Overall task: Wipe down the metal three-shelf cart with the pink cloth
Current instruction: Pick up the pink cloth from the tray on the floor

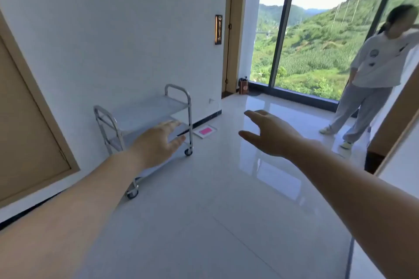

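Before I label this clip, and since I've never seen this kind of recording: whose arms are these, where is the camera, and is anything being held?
There is no machine here. The one picture comes from a wide-angle camera worn on a person's head, looking forward and down, so the two bare arms reaching into view are the wearer's own. The left hand and right hand are both stretched forward with relaxed, spread fingers; neither holds anything. Ahead, against the white wall, stands the metal cart on wheels, with shelves that look bare. The pink cloth lies on a white tray on the glossy floor, just past the cart. Another person stands by the large window.
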Action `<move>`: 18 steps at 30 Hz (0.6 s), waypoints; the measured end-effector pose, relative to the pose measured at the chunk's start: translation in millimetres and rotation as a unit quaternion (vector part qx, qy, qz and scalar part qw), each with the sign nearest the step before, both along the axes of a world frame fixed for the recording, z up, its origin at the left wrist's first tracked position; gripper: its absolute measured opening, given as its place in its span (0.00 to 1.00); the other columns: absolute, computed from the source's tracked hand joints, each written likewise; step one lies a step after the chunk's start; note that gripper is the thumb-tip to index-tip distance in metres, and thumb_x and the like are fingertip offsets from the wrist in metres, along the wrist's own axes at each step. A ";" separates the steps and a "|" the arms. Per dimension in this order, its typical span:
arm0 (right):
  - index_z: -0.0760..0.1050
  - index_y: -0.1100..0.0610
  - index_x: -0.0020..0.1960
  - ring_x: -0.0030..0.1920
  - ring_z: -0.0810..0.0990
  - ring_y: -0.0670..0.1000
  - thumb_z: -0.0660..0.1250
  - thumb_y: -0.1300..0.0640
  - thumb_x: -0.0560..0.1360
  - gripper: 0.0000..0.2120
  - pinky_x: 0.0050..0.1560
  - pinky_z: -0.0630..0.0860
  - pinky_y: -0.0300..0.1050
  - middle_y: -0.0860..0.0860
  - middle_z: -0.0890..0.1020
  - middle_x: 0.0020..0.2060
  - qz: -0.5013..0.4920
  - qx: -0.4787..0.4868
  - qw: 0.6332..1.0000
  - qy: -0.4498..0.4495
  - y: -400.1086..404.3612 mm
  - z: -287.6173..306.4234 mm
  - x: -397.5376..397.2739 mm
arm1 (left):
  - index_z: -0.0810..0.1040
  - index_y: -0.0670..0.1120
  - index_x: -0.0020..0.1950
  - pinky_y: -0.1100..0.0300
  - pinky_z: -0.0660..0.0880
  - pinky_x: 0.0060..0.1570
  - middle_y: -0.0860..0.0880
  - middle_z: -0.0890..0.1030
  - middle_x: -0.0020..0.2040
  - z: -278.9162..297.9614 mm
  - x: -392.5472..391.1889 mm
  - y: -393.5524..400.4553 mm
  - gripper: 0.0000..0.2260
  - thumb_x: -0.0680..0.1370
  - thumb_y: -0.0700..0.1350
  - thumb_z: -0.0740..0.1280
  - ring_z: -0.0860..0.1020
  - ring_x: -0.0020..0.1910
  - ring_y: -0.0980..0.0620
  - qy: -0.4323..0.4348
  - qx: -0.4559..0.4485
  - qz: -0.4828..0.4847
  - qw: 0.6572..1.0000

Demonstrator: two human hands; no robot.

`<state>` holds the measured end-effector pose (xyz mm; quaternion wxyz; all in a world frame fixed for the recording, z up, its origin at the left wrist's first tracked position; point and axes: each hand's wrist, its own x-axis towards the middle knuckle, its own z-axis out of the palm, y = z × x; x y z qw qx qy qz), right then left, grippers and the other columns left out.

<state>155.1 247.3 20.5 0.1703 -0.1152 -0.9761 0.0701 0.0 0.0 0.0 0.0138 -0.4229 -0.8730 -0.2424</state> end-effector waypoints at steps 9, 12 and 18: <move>0.57 0.50 0.74 0.63 0.73 0.55 0.59 0.38 0.75 0.32 0.57 0.72 0.49 0.50 0.67 0.70 -0.032 -0.026 0.997 -0.063 76.9 -72.4 -55.0 | 0.63 0.47 0.73 0.65 0.56 0.65 0.49 0.66 0.73 -80.0 -63.5 82.2 0.23 0.79 0.51 0.60 0.64 0.70 0.52 -0.043 -0.010 -0.011 0.999; 0.58 0.50 0.73 0.62 0.73 0.55 0.59 0.38 0.75 0.31 0.56 0.72 0.50 0.50 0.68 0.69 -0.052 -0.033 0.995 -0.075 114.2 -91.0 -84.7 | 0.62 0.47 0.73 0.63 0.56 0.67 0.49 0.65 0.73 -99.5 -103.3 113.4 0.23 0.79 0.52 0.59 0.62 0.71 0.53 -0.062 -0.022 -0.017 0.998; 0.59 0.50 0.73 0.63 0.73 0.53 0.59 0.37 0.75 0.31 0.56 0.72 0.48 0.48 0.69 0.68 -0.084 -0.053 0.991 -0.086 184.1 -109.0 -136.3 | 0.64 0.47 0.72 0.60 0.58 0.67 0.49 0.65 0.73 -113.2 -183.3 175.3 0.23 0.79 0.53 0.60 0.63 0.71 0.52 -0.069 -0.028 -0.008 0.997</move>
